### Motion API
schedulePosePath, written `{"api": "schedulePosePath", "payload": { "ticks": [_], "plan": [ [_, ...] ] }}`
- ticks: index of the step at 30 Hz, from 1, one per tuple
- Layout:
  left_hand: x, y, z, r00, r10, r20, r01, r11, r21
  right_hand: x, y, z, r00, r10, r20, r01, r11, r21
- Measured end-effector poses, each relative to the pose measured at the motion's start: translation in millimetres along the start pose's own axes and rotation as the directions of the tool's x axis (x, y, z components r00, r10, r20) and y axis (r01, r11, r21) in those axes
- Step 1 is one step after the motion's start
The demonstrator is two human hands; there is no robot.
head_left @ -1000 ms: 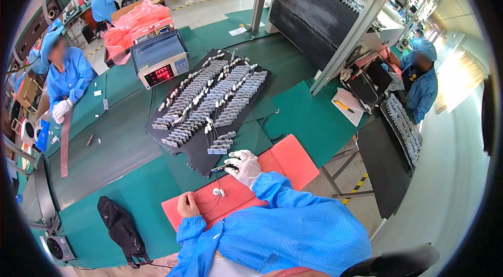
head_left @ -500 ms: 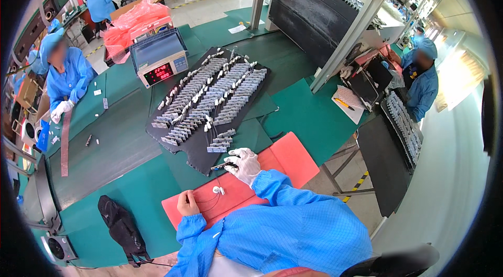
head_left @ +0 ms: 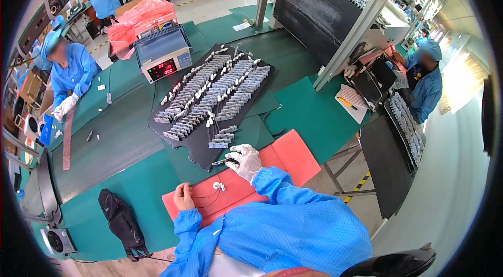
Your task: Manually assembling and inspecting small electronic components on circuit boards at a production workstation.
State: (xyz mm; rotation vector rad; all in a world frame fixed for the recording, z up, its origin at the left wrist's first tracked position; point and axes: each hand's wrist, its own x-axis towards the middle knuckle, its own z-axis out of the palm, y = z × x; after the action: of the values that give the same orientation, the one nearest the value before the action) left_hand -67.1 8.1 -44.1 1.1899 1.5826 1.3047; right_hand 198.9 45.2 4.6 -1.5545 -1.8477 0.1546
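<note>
- I see a small dark packet (head_left: 221, 162) pinched in my right hand (head_left: 245, 161), at the far edge of the red mat (head_left: 293, 154); its long axis lies roughly left-right, free end pointing to my left, toward the black tray.
- My right hand wears a white glove, fingers curled closed around that packet.
- My left hand (head_left: 183, 197) is bare and rests on the near left part of the red mat, fingers bent; I cannot tell whether it grips the thin wire.
- A white earbud (head_left: 217, 186) with its thin wire lies on the mat between my 2 hands.
- The black tray (head_left: 201, 151) sits just beyond the mat, carrying long slanted rows of small grey-white packets (head_left: 220, 86) running toward the far right.
- A grey scale with a red digit display (head_left: 162, 54) stands at the tray's far left corner.
- A black bag (head_left: 121, 219) lies on the green tabletop (head_left: 131, 183) near its near left edge.
- A red plastic bundle (head_left: 139, 20) sits beyond the scale.
- A white pad with a yellow pen (head_left: 351, 103) lies at the tabletop's right edge.
</note>
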Motion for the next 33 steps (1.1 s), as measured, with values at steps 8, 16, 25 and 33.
{"api": "schedulePosePath", "payload": {
  "ticks": [8, 16, 25, 33],
  "plan": [
    [6, 122, 7, 0.971, -0.137, 0.194, 0.212, 0.872, -0.441, -3, 5, 3, 0.999, 0.008, 0.031, -0.008, 1.0, -0.004],
    [-33, 299, 28, -0.02, 0.637, 0.77, 0.459, 0.69, -0.559, 3, -1, 5, 0.999, -0.021, -0.036, 0.021, 1.0, 0.0],
    [-87, 323, 54, -0.096, 0.774, 0.626, 0.733, 0.48, -0.481, 0, 2, -3, 0.997, -0.061, -0.045, 0.06, 0.998, -0.025],
    [-100, 313, 49, -0.124, 0.837, 0.533, 0.883, 0.337, -0.325, 1, -2, -2, 0.997, -0.066, -0.032, 0.066, 0.998, 0.002]
  ]
}}
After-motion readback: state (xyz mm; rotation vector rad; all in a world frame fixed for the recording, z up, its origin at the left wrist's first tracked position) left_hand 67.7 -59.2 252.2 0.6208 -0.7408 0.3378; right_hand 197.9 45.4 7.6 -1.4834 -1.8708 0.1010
